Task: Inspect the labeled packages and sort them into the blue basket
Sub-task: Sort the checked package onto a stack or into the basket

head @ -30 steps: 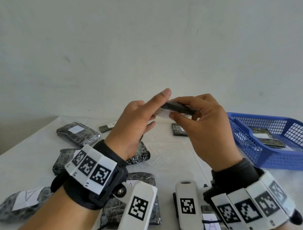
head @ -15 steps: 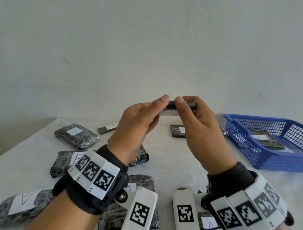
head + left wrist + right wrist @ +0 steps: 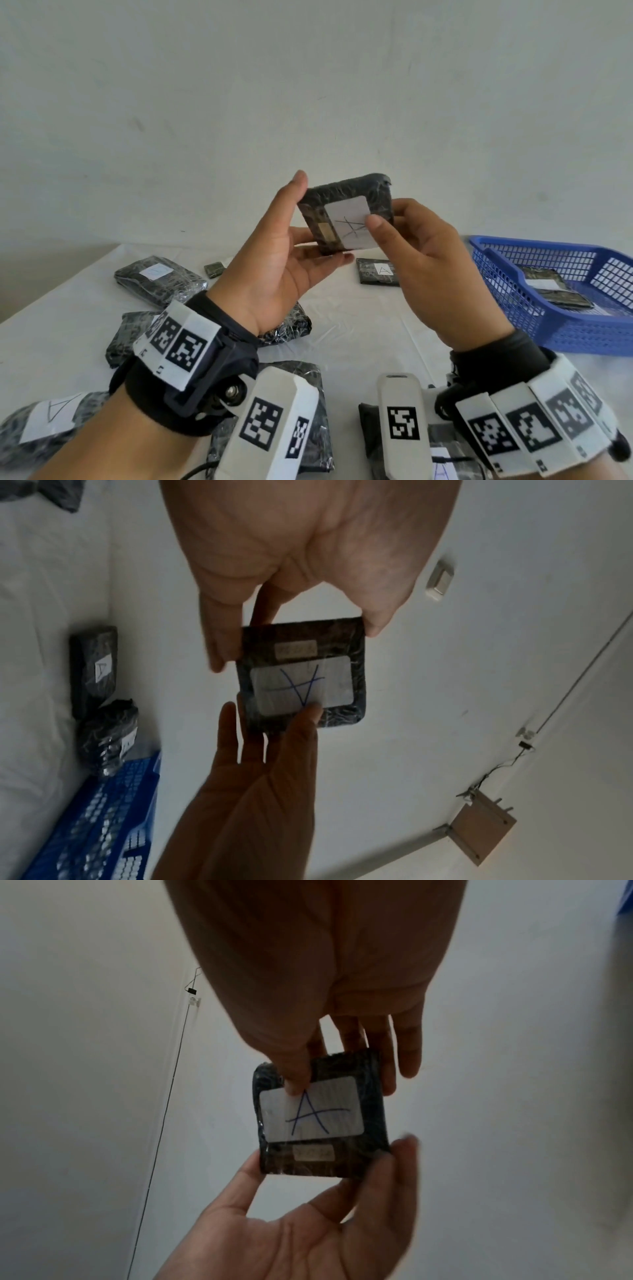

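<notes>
I hold a flat dark wrapped package point(image 3: 342, 195) up in front of the wall, its white label with a handwritten "A" facing me. My left hand point(image 3: 317, 222) pinches its left side between a fingertip on the top corner and the thumb under the bottom edge. My right hand point(image 3: 385, 216) pinches the right side, thumb on the label, fingers behind. Both wrist views show the package point(image 3: 301, 674) point(image 3: 322, 1118) and its label clearly. The blue basket point(image 3: 565, 329) stands on the table to the right with a few dark packages point(image 3: 555, 291) inside.
Several dark wrapped packages lie on the white table: one at back left point(image 3: 159, 284), one labelled A point(image 3: 378, 275) behind the hands, another labelled A point(image 3: 51, 421) at front left, and more under my wrists. A white wall rises behind the table.
The package has turned from edge-on to upright, so that its label now faces me. Both hands kept hold of it and shifted their fingers round its edges.
</notes>
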The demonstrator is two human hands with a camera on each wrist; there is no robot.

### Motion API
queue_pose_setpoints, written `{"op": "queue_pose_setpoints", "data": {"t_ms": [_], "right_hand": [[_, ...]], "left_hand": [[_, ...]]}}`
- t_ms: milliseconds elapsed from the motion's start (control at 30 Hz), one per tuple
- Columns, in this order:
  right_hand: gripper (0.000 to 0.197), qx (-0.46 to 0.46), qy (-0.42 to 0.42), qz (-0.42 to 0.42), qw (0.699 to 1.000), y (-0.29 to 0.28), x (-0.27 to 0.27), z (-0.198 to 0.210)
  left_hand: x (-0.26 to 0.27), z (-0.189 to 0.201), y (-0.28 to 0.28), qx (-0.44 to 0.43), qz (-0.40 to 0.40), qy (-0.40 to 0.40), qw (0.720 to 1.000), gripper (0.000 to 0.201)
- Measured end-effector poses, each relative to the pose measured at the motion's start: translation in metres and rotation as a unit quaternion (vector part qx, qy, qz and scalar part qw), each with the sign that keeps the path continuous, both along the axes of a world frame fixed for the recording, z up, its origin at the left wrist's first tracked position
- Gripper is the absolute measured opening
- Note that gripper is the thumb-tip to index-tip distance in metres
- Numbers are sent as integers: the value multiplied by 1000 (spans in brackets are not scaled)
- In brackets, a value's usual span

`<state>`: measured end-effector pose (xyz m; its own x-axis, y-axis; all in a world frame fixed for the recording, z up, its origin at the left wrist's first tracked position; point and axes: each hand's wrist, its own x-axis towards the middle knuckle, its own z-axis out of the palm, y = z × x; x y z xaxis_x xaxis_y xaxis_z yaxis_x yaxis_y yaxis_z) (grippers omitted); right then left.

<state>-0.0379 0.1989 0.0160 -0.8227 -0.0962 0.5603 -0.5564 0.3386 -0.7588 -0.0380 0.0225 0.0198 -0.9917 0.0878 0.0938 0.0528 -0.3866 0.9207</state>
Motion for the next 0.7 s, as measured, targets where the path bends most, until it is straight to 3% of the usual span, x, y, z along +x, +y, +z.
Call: {"op": "queue_pose_setpoints", "data": {"t_ms": [67, 200, 333, 400, 500, 600, 700], "right_hand": [[18, 14, 11, -9, 1000, 4, 2, 2], [22, 52, -10, -25, 998, 5, 6, 6], [17, 31, -47, -51, 997, 4, 5, 6], [40, 41, -47, -62, 996, 6, 4, 7], [85, 138, -65, -64, 986, 10, 8, 8], [90, 213, -69, -74, 972, 14, 10, 9], [90, 247, -108, -63, 961, 22, 9, 11]], "left_hand": [[-2, -2, -1, -37, -13, -15, 999, 68], [-2, -3, 0, -100, 66, 57, 991, 27], [-2, -5, 1, -88, 114, 96, 985, 15], [-4, -6, 1, -75, 136, 95, 983, 15], [-4, -6, 4, -40, 127, 73, 988, 14], [-3, -5, 6, -45, 65, 28, 996, 11], [-3, -10, 7, -121, 29, 8, 992, 20]]}}
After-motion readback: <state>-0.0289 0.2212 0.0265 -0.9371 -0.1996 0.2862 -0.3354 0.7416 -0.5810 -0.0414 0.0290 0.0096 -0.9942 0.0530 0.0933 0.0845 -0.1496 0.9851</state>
